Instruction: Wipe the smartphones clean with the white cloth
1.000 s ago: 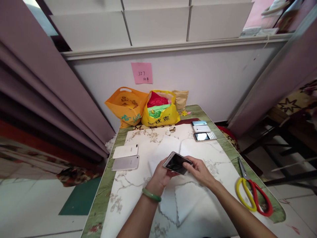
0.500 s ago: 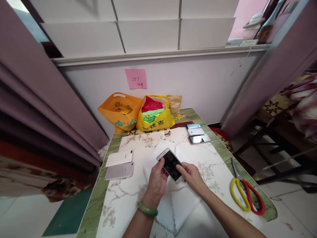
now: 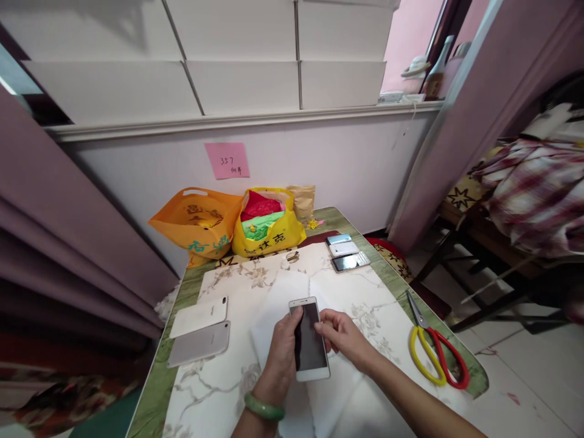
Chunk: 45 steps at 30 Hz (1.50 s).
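Observation:
A white smartphone (image 3: 311,347) with a dark screen is held upright in front of me, over a pale cloth (image 3: 278,304) on the table. My left hand (image 3: 283,340) grips its left side, thumb lying on the upper screen. On the other side, my right hand (image 3: 342,334) has its fingers curled at the phone's right edge, with thumb and forefinger close together; whether it bears any of the weight I cannot tell. A green bangle (image 3: 263,406) circles the left wrist.
Two phones, one white (image 3: 201,317) and one greyish (image 3: 201,345), lie at left. Several more phones (image 3: 344,249) lie at the back right. Scissors (image 3: 429,347) rest near the right edge. An orange bag (image 3: 196,225) and a yellow bag (image 3: 269,237) stand against the wall.
The phone has turned from a slant to nearly straight and sits lower in view. My right hand has shifted from its lower right corner to its upper right edge. The camera view has swung right.

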{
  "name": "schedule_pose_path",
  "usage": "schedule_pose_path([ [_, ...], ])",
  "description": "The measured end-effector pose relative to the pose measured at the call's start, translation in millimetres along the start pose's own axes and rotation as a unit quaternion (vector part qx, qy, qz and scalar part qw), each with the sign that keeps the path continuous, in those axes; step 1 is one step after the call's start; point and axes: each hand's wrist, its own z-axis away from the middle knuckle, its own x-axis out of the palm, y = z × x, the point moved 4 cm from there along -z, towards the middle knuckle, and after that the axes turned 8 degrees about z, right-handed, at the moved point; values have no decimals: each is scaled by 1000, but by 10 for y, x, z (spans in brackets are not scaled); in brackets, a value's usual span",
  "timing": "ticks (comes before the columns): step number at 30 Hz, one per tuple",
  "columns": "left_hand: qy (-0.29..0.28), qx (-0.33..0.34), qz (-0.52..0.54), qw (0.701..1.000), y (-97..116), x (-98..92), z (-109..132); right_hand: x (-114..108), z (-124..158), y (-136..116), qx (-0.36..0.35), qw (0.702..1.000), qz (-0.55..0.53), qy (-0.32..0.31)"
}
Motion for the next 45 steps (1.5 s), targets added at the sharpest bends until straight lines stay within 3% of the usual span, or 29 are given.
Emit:
schedule_pose_path([
  [3, -16, 42, -79, 996, 3, -1, -63, -91, -17, 105, 32, 999, -27, 19],
  [6, 32, 162, -221, 961, 54, -154, -90, -403, -99, 231, 56, 986, -96, 125],
  [8, 39, 237, -356, 903, 7, -279, -65, -753, -190, 309, 60, 952, -151, 258],
  [10, -3, 309, -479, 822, -144, -377, -13, -1087, -335, 370, 55, 927, -168, 331],
  [13, -61, 363, -617, 695, -472, -497, 57, -1479, -571, 486, 65, 885, -185, 422],
  [15, -81, 387, -676, 622, -633, -535, 89, -1607, -720, 574, 77, 866, -195, 455],
  [18, -74, 406, -713, 566, -702, -543, 108, -1647, -903, 700, 94, 849, -208, 476],
  [23, -71, 409, -726, 548, -674, -527, 114, -1616, -1085, 872, 114, 835, -223, 489],
  [32, -71, 416, -722, 548, -705, -561, 103, -1718, -1131, 1053, 112, 833, -206, 501],
  [40, -71, 402, -728, 550, -724, -566, 99, -1702, -1121, 1067, 116, 849, -168, 488],
  [45, -68, 406, -713, 567, -721, -561, 116, -1660, -1051, 997, 115, 861, -149, 472],
])
